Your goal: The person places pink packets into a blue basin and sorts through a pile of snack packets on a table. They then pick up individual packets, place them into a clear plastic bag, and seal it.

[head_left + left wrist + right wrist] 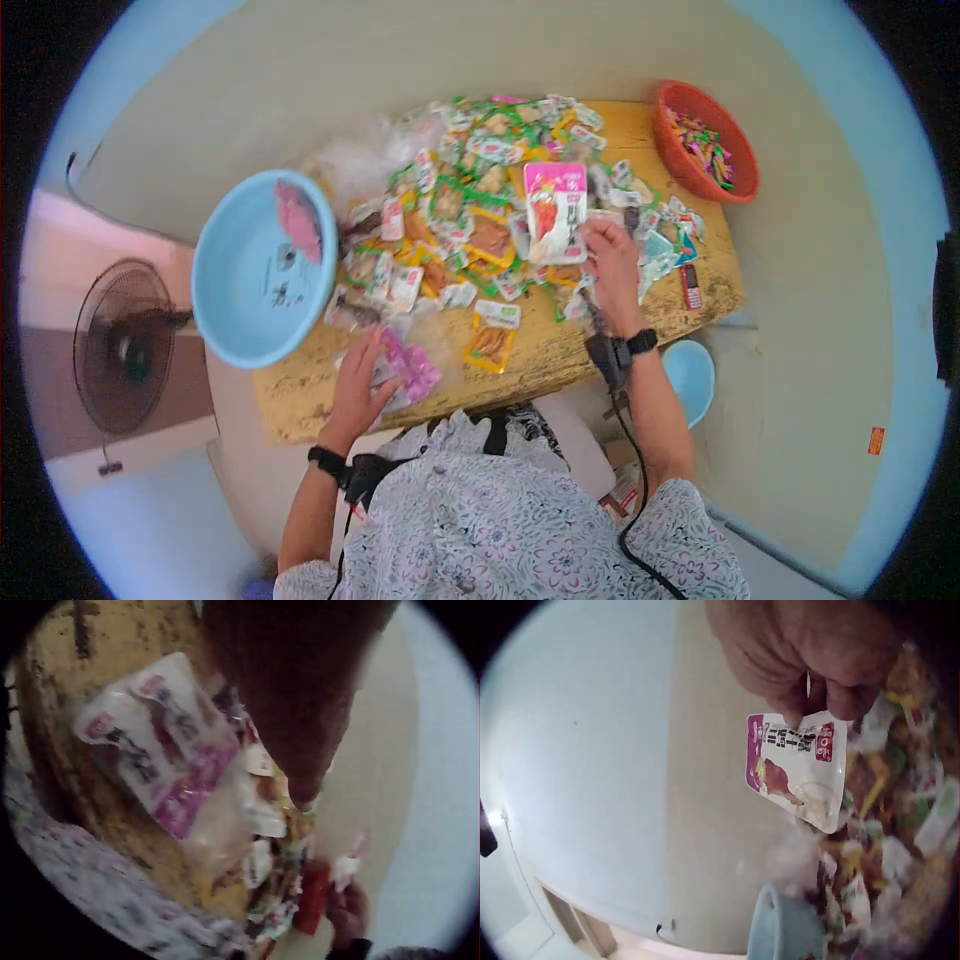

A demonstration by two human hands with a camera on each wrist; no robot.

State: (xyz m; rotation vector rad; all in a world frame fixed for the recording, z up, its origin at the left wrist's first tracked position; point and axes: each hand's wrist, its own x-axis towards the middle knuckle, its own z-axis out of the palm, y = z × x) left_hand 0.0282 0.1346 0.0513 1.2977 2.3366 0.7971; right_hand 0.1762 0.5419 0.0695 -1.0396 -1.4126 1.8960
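Observation:
My right hand [612, 262] pinches one edge of a white and pink snack packet [556, 212], held up over the table. Its printed side with a picture of food faces the right wrist camera, the packet [799, 769] hanging from thumb and fingers. At the front left, my left hand [358, 395] lies with fingers extended beside a clear bag of purple and white packets [410, 366]. Those packets [157, 742] rest on the wood in the left wrist view. A heap of small snack packets [490, 180] spreads behind both hands, and a yellow-edged packet [490, 337] lies in front of it.
On the left, a light blue basin [232, 280] holds a pink packet [298, 222]. A red basket [738, 196] of small wrapped pieces stands at the back right, with a phone [691, 287] nearer. Beyond the worn yellow table [570, 360] are a fan [130, 345] and another blue basin [692, 382].

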